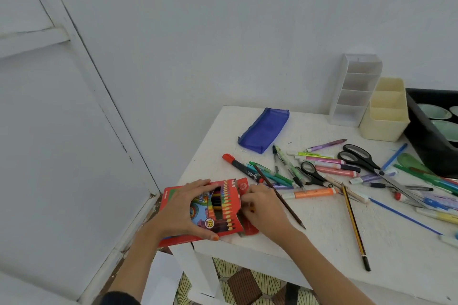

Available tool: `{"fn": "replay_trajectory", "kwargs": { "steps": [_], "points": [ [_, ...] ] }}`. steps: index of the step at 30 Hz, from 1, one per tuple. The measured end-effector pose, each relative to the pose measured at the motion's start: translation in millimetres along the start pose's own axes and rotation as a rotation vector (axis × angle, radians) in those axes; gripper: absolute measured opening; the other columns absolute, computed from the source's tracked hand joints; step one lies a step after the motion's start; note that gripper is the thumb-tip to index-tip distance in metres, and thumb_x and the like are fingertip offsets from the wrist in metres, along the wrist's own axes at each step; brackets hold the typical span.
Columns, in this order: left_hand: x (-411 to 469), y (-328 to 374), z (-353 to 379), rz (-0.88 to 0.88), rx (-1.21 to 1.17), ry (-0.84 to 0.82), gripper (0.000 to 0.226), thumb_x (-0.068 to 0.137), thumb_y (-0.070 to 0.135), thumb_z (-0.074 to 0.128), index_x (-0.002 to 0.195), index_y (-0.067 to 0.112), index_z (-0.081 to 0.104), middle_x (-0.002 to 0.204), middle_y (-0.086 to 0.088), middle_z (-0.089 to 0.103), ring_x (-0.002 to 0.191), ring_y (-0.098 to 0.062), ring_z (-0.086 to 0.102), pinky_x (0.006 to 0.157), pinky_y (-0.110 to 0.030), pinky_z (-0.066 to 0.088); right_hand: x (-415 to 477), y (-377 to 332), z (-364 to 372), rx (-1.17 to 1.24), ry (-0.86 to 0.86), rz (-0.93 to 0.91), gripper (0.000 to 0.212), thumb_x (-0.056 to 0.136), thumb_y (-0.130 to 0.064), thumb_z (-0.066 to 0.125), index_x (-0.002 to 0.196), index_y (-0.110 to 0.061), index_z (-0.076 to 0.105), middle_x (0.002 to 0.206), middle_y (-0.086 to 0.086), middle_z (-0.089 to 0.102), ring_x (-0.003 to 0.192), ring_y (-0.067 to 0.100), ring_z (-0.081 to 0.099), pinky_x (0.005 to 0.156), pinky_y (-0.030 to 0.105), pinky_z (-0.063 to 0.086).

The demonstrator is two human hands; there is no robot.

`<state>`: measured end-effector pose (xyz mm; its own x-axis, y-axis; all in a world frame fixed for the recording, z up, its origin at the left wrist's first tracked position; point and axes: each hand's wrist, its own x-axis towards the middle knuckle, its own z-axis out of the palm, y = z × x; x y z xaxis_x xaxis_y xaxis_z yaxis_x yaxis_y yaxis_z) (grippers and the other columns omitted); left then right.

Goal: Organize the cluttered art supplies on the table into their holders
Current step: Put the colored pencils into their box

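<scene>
Crayon box [229,215] lay at the near left corner of the table [322,240], left hand [183,208] clasping its face, right hand [262,208] pinching the open flap; judged light, thin card, crushable, best gripped by edges.

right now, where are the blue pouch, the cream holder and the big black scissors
blue pouch [264,130], head view, middle of its side
cream holder [384,122], head view, front wall
big black scissors [369,162], head view, neck of the handles
</scene>
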<state>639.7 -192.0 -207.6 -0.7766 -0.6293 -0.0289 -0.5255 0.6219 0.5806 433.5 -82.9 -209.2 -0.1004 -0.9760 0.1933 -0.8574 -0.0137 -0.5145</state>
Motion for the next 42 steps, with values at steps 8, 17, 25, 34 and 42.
{"fn": "replay_trajectory", "kwargs": {
  "steps": [8, 17, 25, 34, 42],
  "points": [
    [3, -6, 5, 0.008, 0.036, -0.02, 0.099, 0.049, 0.074, 0.074, 0.128, 0.07, 0.014, 0.139, 0.037, 0.013, 0.136, 0.001, 0.02, 0.114, -0.039, 0.027, 8, 2, 11, 0.068, 0.132, 0.112, 0.021, 0.082, -0.029, 0.066, 0.101, -0.022, 0.06, 0.105, -0.008, 0.047, 0.101, 0.006, 0.042, 0.085, 0.019, 0.036],
    [10, -5, 6, 0.008, 0.052, -0.023, 0.101, 0.048, 0.076, 0.073, 0.126, 0.072, 0.01, 0.138, 0.039, 0.011, 0.137, 0.0, 0.019, 0.115, -0.04, 0.025, -4, 14, 3, 0.008, 0.112, 0.094, 0.021, 0.092, -0.019, 0.055, 0.108, -0.024, 0.067, 0.101, -0.008, 0.052, 0.103, 0.009, 0.041, 0.086, 0.016, 0.028],
    [10, -1, 7, 0.011, 0.063, -0.034, 0.1, 0.046, 0.079, 0.069, 0.124, 0.075, 0.007, 0.135, 0.04, 0.01, 0.134, 0.003, 0.018, 0.115, -0.039, 0.024, 0, 4, 8, -0.032, 0.17, 0.225, 0.012, 0.084, -0.033, 0.064, 0.09, -0.022, 0.066, 0.096, -0.008, 0.048, 0.101, 0.01, 0.042, 0.086, 0.023, 0.038],
    [8, 2, 8, -0.012, 0.045, -0.025, 0.099, 0.048, 0.076, 0.072, 0.123, 0.076, 0.007, 0.136, 0.039, 0.011, 0.135, 0.001, 0.019, 0.115, -0.039, 0.025, -39, 31, -27, 0.03, 0.288, 0.321, 0.01, 0.087, -0.024, 0.063, 0.097, -0.024, 0.061, 0.096, -0.013, 0.047, 0.092, 0.004, 0.048, 0.07, 0.011, 0.036],
    [9, 4, 10, -0.038, 0.037, -0.009, 0.098, 0.045, 0.081, 0.068, 0.125, 0.073, 0.012, 0.141, 0.031, 0.018, 0.137, -0.003, 0.023, 0.115, -0.039, 0.025, -66, 56, -47, 0.116, 0.253, 0.426, 0.012, 0.086, -0.016, 0.065, 0.096, -0.019, 0.07, 0.091, -0.006, 0.061, 0.074, -0.002, 0.049, 0.062, 0.008, 0.037]
  ]
}}
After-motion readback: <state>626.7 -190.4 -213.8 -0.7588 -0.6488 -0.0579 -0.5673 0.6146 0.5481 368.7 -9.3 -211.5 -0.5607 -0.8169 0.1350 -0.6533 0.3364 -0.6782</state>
